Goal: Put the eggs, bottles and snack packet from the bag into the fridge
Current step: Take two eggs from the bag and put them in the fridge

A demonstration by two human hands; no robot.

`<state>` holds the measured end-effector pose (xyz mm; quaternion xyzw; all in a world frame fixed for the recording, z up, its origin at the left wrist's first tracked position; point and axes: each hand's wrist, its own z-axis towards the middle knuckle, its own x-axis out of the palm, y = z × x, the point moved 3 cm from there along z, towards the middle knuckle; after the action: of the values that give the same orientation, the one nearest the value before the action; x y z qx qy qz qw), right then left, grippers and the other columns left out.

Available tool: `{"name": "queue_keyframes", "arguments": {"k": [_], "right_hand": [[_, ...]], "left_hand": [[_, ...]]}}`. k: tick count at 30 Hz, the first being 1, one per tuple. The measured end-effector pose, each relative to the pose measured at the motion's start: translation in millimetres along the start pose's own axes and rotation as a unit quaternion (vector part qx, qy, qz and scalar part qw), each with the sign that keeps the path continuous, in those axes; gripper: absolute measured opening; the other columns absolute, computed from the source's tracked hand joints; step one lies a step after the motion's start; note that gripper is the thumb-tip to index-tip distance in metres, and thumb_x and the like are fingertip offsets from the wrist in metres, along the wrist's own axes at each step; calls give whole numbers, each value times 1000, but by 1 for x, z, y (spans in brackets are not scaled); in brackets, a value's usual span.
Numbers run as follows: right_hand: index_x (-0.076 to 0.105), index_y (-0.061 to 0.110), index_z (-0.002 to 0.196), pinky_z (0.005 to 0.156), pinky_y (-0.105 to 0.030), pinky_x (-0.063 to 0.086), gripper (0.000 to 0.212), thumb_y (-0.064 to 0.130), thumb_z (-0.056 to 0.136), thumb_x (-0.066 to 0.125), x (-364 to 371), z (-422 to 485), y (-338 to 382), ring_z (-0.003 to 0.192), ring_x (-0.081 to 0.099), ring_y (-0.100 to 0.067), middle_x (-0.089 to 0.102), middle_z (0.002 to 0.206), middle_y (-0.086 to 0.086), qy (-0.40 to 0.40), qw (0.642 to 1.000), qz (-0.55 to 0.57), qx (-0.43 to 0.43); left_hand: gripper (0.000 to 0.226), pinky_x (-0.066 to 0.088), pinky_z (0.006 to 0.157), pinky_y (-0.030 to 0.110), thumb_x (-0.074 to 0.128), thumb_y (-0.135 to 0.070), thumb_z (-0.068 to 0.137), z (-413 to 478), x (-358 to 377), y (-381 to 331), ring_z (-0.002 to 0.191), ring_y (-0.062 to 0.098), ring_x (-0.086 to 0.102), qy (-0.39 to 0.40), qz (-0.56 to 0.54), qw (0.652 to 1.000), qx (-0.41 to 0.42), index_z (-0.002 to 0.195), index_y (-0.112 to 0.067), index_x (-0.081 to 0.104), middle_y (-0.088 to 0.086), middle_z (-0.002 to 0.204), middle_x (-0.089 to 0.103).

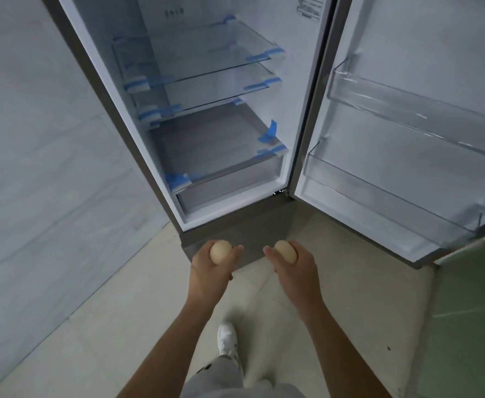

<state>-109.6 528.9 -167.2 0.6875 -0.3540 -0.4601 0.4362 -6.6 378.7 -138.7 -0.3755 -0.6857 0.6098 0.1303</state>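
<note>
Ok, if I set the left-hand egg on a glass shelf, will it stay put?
Probably not: the egg is rounded, so it will likely roll on the smooth, flat glass shelf. Its shell is likely fragile, so the left hand should set it down gently.

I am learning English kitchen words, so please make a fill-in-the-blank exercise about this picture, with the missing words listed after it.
1. The left hand and the right hand each hold one ____.
2. The fridge door stands ____.
3. The tape on the glass shelves is ____.
4. The person's shoe is ____.
Missing words: egg; open; blue; white.
</note>
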Motion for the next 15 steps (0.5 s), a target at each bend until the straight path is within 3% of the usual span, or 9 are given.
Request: {"name": "queue_keyframes", "arguments": {"k": [11, 15], "right_hand": [[61, 20, 72, 52, -13, 40, 25, 34, 83, 79, 45, 116, 35, 56, 54, -4, 62, 63, 3, 38, 999, -24, -12], [64, 19, 77, 60, -24, 44, 23, 35, 84, 78, 67, 170, 59, 64, 59, -13, 64, 69, 1, 63, 998, -20, -13]], "left_hand": [[19, 49, 48, 18, 74, -37, 85, 126, 17, -12, 67, 17, 63, -31, -17, 999, -13, 89, -21, 64, 4, 81, 66], [21, 59, 60, 34, 74, -37, 85, 183, 18, -27, 72, 18, 64, -33, -11, 999, -16, 92, -22, 62, 3, 83, 65]]}}
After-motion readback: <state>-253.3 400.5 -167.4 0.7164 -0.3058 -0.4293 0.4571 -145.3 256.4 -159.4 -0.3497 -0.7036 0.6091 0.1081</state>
